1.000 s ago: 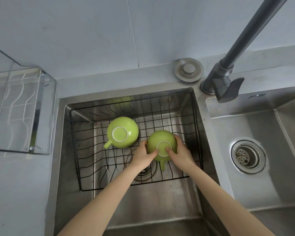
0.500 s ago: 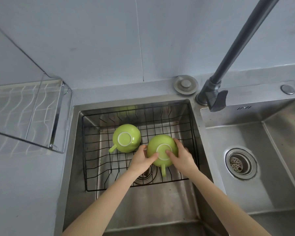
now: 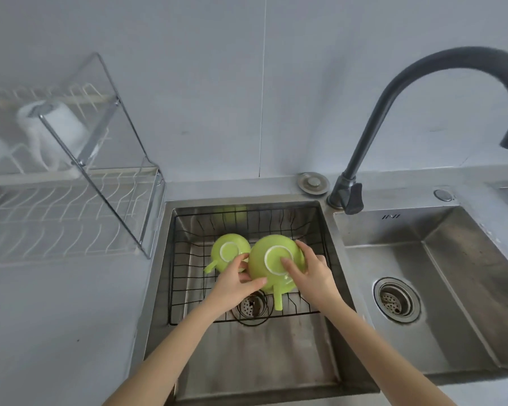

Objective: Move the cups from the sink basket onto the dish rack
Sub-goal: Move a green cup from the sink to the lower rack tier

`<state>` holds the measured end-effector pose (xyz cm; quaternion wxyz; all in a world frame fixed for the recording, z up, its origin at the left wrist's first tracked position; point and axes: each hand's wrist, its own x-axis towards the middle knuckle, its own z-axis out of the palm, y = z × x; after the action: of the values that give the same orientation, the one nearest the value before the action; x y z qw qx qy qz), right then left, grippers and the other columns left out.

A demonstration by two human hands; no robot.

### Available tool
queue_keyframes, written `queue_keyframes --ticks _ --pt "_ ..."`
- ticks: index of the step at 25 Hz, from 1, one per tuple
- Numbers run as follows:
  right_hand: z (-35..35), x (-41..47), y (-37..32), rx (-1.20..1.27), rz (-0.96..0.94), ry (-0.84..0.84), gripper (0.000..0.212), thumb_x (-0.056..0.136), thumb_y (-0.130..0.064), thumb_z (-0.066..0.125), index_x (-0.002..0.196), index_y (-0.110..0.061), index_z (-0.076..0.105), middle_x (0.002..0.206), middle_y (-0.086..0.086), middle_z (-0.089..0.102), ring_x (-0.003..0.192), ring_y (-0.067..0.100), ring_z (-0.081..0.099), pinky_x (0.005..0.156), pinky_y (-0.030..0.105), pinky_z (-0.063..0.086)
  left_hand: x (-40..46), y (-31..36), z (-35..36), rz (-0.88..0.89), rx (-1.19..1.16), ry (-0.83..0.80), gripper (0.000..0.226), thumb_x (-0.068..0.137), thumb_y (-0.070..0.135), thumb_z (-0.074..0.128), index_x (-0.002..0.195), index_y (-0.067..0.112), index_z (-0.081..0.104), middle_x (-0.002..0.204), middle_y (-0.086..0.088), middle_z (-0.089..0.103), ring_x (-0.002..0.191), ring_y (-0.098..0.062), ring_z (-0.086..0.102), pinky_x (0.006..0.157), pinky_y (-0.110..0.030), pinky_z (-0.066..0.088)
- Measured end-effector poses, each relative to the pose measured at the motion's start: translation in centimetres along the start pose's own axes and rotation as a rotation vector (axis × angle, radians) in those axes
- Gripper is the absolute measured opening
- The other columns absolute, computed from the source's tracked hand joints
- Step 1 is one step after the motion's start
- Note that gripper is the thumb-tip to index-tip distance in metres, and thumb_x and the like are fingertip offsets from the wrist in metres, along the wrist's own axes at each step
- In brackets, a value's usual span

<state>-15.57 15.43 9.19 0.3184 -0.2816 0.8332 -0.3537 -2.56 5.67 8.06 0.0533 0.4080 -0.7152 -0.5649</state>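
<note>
Your left hand (image 3: 235, 284) curls against the near left side of the larger green cup (image 3: 272, 260), thumb and fingers pressed to its wall, while your right hand (image 3: 311, 273) clasps the right side, fingers spread over the upturned base. Both hands are closed on that one cup, which is upside down with its handle pointing toward you. Whether it is clear of the wires beneath or resting on them, you cannot tell.

Just left of it, and partly behind your left fingers, the second green cup (image 3: 228, 252) sits upside down in the sink basket (image 3: 188, 230), handle pointing to the near left. The two cups look almost touching. The basket's black wire walls stand up close on every side; the right wall runs just beyond your right knuckles, and the near wall crosses under your wrists.

The basket fills the far part of the left sink basin (image 3: 247, 361), with bare steel between it and the near edge. To the left, over the basin's rim and across a strip of grey counter (image 3: 56, 332), stands the dish rack (image 3: 71, 218), its steel end frame tilted at the corner nearest the sink. Open wire slots lie along its lower tier, and a white cup (image 3: 59, 127) sits higher up behind. The dark faucet (image 3: 393, 92) arches high on your right, over the right basin (image 3: 452, 273)
</note>
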Motion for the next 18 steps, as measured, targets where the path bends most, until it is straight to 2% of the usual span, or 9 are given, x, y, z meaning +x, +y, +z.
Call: queue_keyframes --ticks 3,5,9,11,14,18 --pt "0.3 -2.2 -1.5 -0.020 -0.063 0.025 0.059 0.088 -0.043 0.051 0.139 -0.020 0.032 0.132 0.013 0.039 0.115 0.026 0.049 0.098 0.031 0.039 -2.3 -0.3 -1.2 0.103 0.139 -0.025 0.074 0.081 0.014 0.066 0.141 0.012 0.022 0.131 -0.005 0.039 0.106 -0.015 0.050 0.094 -0.029 0.045" --pt "0.8 -3.5 -2.5 -0.017 -0.096 0.039 0.058 0.089 -0.042 0.050 0.140 -0.018 0.032 0.134 0.013 0.039 0.116 0.026 0.048 0.098 0.031 0.038 -3.8 -0.4 -2.0 0.168 0.239 -0.025 0.083 0.080 0.017 0.067 0.143 0.012 0.014 0.139 -0.007 0.029 0.112 -0.015 0.044 0.105 -0.028 0.035" --pt "2.5 -6.3 -4.6 0.019 -0.147 0.032 0.058 0.090 -0.040 0.049 0.141 -0.021 0.029 0.137 0.012 0.036 0.120 0.026 0.046 0.101 0.031 0.036 -6.8 -0.9 -3.6 0.216 0.266 0.064 0.096 0.076 0.023 0.071 0.144 0.011 0.005 0.147 -0.007 0.015 0.132 -0.020 0.030 0.113 -0.030 0.024" --pt "3.6 -7.6 -5.5 -0.003 -0.175 0.006 0.065 0.087 -0.041 0.053 0.142 -0.020 0.026 0.139 0.011 0.034 0.124 0.024 0.043 0.101 0.028 0.034 -8.1 -1.4 -4.5 0.240 0.253 0.099 0.096 0.075 0.025 0.071 0.143 0.011 0.004 0.148 -0.005 0.013 0.135 -0.018 0.026 0.111 -0.025 0.020" --pt "5.2 -8.9 -6.7 -0.043 -0.210 -0.027 0.080 0.081 -0.043 0.062 0.144 -0.020 0.019 0.140 0.008 0.030 0.131 0.024 0.035 0.106 0.030 0.031 -9.5 -2.4 -6.0 0.266 0.251 0.163 0.096 0.073 0.025 0.073 0.143 0.010 0.009 0.147 -0.006 0.016 0.131 -0.020 0.032 0.106 -0.018 0.024" --pt "8.3 -10.0 -8.7 -0.102 -0.232 -0.054 0.095 0.073 -0.039 0.072 0.145 -0.021 0.012 0.142 0.008 0.026 0.134 0.027 0.029 0.110 0.036 0.030 -11.1 -4.2 -8.8 0.237 0.202 0.197 0.094 0.071 0.023 0.076 0.142 0.010 0.014 0.144 -0.007 0.021 0.128 -0.024 0.039 0.110 -0.030 0.033"
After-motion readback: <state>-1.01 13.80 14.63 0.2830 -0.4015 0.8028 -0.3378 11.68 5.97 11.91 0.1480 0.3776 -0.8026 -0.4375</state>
